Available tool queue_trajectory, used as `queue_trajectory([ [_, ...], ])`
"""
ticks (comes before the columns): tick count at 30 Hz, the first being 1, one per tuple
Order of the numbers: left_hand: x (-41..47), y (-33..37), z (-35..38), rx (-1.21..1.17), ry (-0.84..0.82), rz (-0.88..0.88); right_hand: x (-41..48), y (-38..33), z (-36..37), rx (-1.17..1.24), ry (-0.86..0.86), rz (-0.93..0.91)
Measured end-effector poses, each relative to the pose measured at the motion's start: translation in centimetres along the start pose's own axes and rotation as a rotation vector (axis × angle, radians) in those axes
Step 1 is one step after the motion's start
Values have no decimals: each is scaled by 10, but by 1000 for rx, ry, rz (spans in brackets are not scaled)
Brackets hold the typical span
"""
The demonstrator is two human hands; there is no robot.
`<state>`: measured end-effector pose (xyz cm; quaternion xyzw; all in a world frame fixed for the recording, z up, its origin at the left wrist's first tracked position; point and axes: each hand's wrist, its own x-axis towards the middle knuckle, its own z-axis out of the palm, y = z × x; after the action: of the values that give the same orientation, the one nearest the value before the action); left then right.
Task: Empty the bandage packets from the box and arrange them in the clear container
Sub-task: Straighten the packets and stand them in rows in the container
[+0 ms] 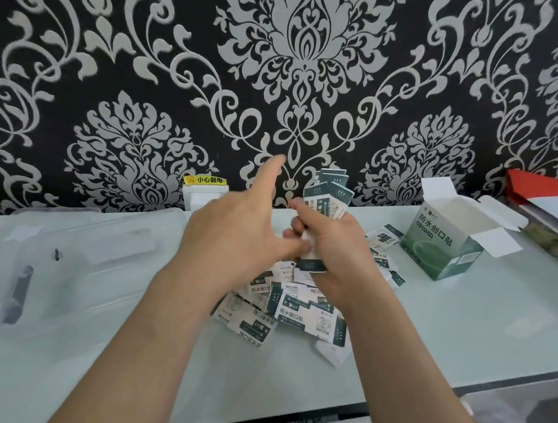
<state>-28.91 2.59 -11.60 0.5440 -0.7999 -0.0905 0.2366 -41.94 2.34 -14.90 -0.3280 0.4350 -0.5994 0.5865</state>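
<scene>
A stack of bandage packets (329, 195) is gripped upright by the right hand (340, 254) — the left hand (234, 237) is spread open just beside it. Loose packets (295, 311) are heaped beneath on the table (463, 331), between clear container (119, 264) and opened box (444, 247).

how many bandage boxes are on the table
1: the open green box stands at the back right of the table, right of the loose packets. The left hand and right hand hide some of it.

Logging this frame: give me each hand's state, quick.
Left hand: open, fingers spread, holding nothing.
Right hand: closed on a stack of bandage packets.
</scene>
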Motion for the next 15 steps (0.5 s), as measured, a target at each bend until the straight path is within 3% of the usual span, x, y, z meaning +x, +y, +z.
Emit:
queue_trajectory([
  [4,1,6,-3,-569,60,90,-4,1,2,-485,-135,-137],
  [7,1,9,13,-594,113,108,-14,-3,12,-671,-274,-229],
  [11,8,-2,23,-562,399,41,-14,-7,5,-595,-306,-190],
  [15,11,-11,22,-588,426,-29,-17,-17,0,-311,-319,18],
])
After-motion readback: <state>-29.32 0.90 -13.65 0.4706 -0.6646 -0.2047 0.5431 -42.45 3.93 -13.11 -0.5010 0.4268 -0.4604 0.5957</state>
